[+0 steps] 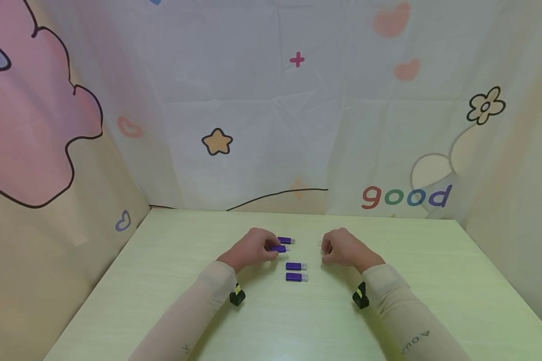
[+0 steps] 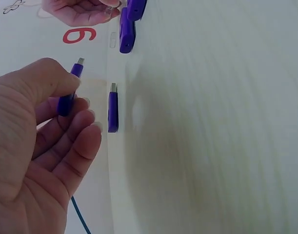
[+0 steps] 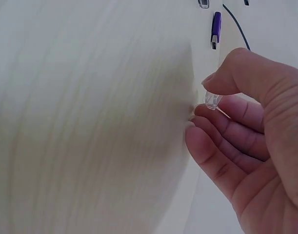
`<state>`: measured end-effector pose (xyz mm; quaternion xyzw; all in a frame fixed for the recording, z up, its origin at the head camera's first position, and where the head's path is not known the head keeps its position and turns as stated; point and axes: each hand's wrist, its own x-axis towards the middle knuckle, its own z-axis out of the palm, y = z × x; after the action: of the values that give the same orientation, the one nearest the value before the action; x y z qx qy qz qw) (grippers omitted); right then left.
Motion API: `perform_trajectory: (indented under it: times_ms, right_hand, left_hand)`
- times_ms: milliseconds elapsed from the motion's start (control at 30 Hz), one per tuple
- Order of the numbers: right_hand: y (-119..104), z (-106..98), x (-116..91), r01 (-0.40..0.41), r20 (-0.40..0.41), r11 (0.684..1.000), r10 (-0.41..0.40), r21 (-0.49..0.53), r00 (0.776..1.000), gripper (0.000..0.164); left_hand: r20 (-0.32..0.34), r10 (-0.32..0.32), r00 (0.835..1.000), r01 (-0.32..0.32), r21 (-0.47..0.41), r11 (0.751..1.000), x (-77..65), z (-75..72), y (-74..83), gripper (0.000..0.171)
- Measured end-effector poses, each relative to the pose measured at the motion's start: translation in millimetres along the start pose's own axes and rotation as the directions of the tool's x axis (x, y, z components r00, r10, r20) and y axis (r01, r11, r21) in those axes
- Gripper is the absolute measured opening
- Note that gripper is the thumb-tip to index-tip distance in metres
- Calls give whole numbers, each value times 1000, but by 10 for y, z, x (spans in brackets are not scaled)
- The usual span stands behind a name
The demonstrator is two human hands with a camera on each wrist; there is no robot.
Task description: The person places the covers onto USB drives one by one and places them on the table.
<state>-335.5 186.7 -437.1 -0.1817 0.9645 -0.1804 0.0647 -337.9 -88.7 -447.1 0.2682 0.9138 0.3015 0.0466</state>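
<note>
In the head view my left hand pinches a purple USB flash drive between thumb and fingers. Its bare metal plug points away from the palm in the left wrist view. A second purple flash drive, also with its plug bare, lies on the table just behind. To the right, my right hand holds a small clear plastic cap between thumb and fingertips. The cap and the held drive are apart, with a gap between the hands.
Nearer to me on the pale table, two purple flash drives with clear caps on lie side by side. Another clear cap rests on the table near the right hand. A printed curtain hangs behind the table.
</note>
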Motion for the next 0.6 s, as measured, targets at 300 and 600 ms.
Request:
perform_trajectory:
  times_ms: [300,600]
  right_hand:
    - [46,-34,-56,79,-47,995,-76,53,996,11]
    - [-17,-64,-127,147,-83,971,-133,187,988,15]
  left_hand:
    - [-29,-12,999,8,-130,991,-57,-19,-34,14]
    - [-55,-48,997,31,-270,962,-82,-26,-74,13]
